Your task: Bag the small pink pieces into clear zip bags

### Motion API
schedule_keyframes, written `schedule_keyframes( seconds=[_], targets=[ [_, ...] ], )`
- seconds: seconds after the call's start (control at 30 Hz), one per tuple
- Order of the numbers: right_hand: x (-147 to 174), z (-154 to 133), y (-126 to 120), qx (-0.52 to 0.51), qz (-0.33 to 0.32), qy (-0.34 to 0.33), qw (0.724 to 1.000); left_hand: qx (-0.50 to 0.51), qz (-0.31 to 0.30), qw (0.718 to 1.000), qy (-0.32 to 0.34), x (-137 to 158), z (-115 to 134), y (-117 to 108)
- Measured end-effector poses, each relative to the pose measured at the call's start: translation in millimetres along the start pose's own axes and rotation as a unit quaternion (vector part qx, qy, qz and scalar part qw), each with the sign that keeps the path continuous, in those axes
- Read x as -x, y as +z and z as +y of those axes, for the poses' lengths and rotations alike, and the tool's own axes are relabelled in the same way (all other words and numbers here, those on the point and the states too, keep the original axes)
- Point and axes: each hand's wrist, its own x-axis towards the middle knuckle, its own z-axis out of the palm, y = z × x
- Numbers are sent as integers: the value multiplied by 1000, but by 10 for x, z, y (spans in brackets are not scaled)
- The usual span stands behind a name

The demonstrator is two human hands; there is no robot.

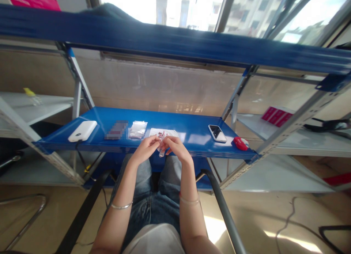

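My left hand [144, 148] and my right hand [175, 147] meet just in front of the blue shelf [192, 131], over my lap. Together they pinch a small clear plastic packet [161, 142] with something small and reddish inside. Each wrist wears a thin bracelet. Behind the hands, on the shelf, lies a flat white sheet or bag [163, 132]. A pile of small clear bags [137, 129] sits to its left.
On the shelf: a white power bank [82, 131] at the left with a cable hanging down, a blurred dark item [116, 130], a smartphone [217, 133] and a red-and-white object [240, 143] at the right. Grey side shelves hold red boxes [276, 116]. A dark chair arm [223, 208] runs beside my right leg.
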Motion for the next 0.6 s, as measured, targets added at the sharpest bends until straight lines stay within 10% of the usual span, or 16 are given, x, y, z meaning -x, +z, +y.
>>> schedule_keyframes(
  seconds=[0.6],
  targets=[
    [-192, 220, 222, 93, 100, -81, 987, -227, 177, 957, 19, -32, -29, 152]
  ],
)
